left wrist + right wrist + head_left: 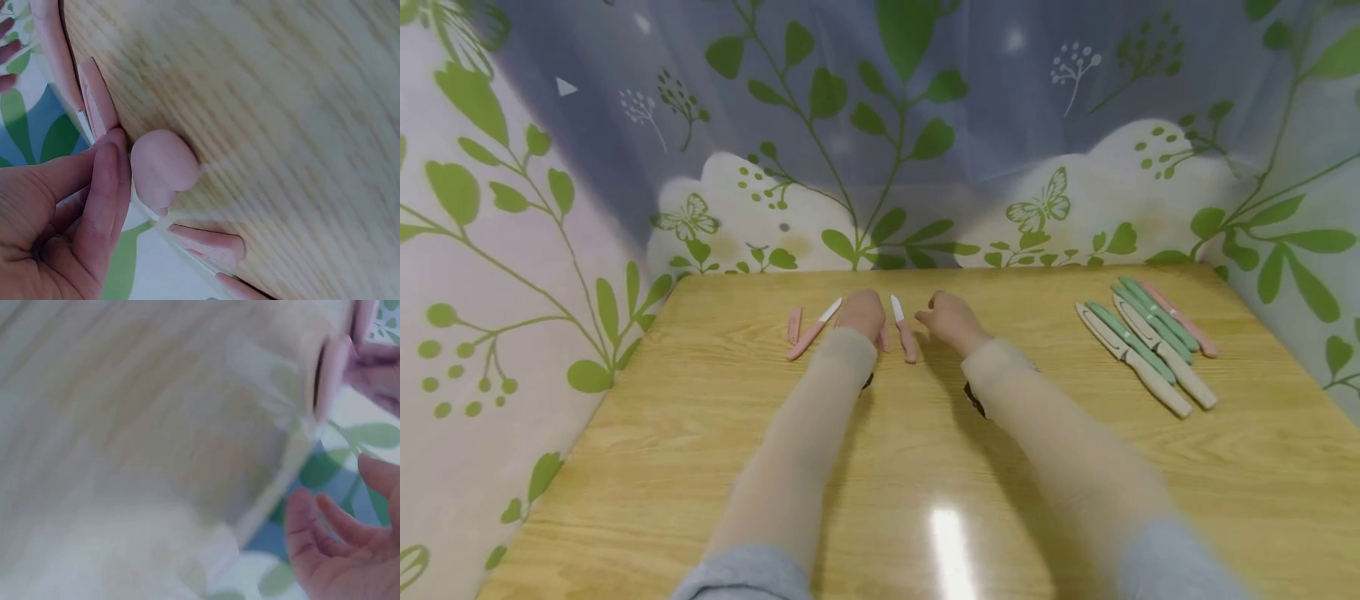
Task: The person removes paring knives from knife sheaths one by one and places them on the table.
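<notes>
My left hand (861, 315) reaches down to the table, thumb and finger pinching the end of a pink knife sheath (99, 97). Right of it lies a small pink-handled knife (904, 332) with a bare white blade. On the other side is a second bare pink knife (812, 333), with another pink sheath (794, 325) beside it. A rounded pink shape (164, 164) shows close by the pinching fingers in the left wrist view. My right hand (953, 321) hovers right of the bare knives, its fingers loosely curved and holding nothing.
At the right of the wooden table (715, 450) lies a group of sheathed knives: cream ones (1131, 358), green ones (1157, 312) and a pink one (1180, 321). A leaf-patterned curtain (820, 167) stands along the back and sides.
</notes>
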`<state>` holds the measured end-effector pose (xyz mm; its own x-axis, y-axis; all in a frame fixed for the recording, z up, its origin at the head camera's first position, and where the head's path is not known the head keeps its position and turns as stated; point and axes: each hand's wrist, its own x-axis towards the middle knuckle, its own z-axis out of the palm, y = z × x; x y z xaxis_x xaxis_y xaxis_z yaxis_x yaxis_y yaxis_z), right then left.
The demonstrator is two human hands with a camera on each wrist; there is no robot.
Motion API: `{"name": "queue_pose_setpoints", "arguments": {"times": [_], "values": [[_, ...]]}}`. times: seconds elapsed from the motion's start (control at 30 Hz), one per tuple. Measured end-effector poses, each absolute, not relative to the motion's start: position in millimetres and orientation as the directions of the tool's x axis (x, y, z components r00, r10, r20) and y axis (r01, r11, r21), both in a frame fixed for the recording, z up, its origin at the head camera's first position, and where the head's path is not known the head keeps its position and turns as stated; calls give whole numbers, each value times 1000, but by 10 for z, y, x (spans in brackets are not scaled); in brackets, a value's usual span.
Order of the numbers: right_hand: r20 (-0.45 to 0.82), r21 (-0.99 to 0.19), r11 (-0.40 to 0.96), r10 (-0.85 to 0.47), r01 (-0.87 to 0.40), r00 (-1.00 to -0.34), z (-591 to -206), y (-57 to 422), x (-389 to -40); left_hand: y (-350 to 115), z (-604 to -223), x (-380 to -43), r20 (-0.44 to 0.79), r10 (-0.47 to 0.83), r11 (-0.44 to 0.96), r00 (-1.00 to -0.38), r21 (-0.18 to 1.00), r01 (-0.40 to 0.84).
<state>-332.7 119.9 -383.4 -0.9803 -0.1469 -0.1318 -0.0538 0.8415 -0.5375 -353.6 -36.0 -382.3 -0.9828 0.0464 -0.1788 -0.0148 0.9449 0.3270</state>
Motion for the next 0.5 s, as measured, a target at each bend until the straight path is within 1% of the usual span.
{"name": "queue_pose_setpoints", "arguments": {"times": [0.1,0.23,0.37,0.5], "values": [[-160,-498,865,-156,-56,-975,-3765,1453,-3328,-356,-3847,-3523,-166,57,945,-985,327,0],[-175,-419,900,-211,-122,-962,-3603,1877,-3275,-358,-3857,-3553,-175,47,946,-983,323,-12],[-168,-358,914,-262,-189,-950,-3525,2346,-3070,-356,-3875,-3581,-189,46,946,-981,325,-18],[-185,-367,913,-261,-180,-947,-3594,2765,-2793,-344,-3870,-3550,-208,30,937,-978,346,-45]]}}
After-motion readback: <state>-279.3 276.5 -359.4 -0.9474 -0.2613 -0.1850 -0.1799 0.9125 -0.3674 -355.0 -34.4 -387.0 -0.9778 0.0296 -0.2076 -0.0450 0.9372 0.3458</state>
